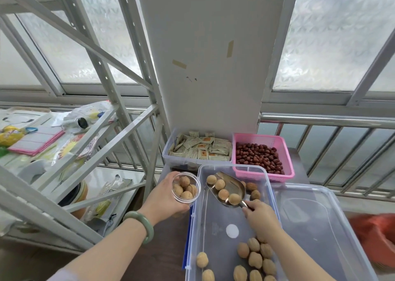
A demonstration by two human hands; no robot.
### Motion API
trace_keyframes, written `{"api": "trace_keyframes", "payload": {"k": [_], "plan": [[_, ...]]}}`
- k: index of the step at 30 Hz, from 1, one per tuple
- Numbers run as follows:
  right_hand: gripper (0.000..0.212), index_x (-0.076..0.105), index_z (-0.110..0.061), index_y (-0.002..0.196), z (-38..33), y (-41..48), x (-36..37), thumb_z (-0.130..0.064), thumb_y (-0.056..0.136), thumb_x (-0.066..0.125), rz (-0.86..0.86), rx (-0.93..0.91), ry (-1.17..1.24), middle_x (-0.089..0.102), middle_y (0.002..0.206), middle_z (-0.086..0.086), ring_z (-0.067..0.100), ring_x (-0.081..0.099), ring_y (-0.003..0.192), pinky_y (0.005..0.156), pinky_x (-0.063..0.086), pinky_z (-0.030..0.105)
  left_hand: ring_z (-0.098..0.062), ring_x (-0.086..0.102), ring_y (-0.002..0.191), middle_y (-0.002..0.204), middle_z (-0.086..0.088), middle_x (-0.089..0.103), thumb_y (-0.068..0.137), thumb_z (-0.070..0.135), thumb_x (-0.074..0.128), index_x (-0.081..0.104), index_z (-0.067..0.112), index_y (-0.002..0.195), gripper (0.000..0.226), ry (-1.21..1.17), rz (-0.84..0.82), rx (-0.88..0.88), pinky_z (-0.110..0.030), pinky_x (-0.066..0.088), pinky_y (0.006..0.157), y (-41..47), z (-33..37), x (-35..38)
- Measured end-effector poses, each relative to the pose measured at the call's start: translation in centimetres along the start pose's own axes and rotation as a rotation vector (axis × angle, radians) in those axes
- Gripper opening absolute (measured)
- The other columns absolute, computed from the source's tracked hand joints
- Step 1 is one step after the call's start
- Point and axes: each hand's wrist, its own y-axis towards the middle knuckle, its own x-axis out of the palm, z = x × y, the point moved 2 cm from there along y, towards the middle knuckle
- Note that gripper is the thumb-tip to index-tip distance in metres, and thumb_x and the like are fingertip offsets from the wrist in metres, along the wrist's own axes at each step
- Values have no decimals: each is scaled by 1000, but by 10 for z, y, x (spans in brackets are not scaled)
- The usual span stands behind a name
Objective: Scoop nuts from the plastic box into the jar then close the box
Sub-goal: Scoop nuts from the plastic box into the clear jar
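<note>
Right hand (261, 218) is clenched on a metal scoop (227, 188) loaded with nuts above the open box (269, 186); the part-filled jar (186, 187) is gripped by the left hand (164, 197) alongside. Pouring and closing with the lid (320, 221) are left.

Head-worn camera, facing forward and down, close over table (166, 248)
</note>
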Motion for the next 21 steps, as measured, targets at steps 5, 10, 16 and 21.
{"api": "trace_keyframes", "payload": {"k": [5, 10, 16, 21], "plan": [[21, 75, -28, 96, -25, -23, -48, -20, 89, 57, 89, -86, -18, 65, 75, -4, 18, 58, 78, 70, 46, 27, -5, 57, 100, 109, 17, 58, 45, 39, 80, 41, 41, 110, 76, -49, 4, 26, -19, 39, 83, -2, -2, 1], [35, 60, -29, 54, -67, -51, -86, -18, 87, 58, 48, -205, -93, 48, 47, -6, 13, 42, 52, 47, 32, 20, -7, 58, 100, 105, 16, 59, 45, 35, 83, 45, 35, 115, 79, -80, 12, 12, -19, 39, 83, 1, -9, 2], [39, 60, -28, 49, -109, -71, -90, -24, 88, 57, -33, -273, -261, 51, 49, -4, 14, 41, 50, 49, 36, 22, -3, 57, 91, 101, 18, 58, 48, 25, 86, 43, 36, 113, 78, -115, 11, 13, -16, 38, 71, -3, -6, 1], [30, 57, -21, 52, -134, -73, -82, -21, 82, 53, -17, -258, -483, 46, 52, -3, 22, 45, 58, 50, 34, 23, -1, 58, 83, 92, 14, 61, 49, 24, 85, 45, 38, 99, 65, -127, 26, 50, -18, 40, 69, -9, 1, -5]]}}
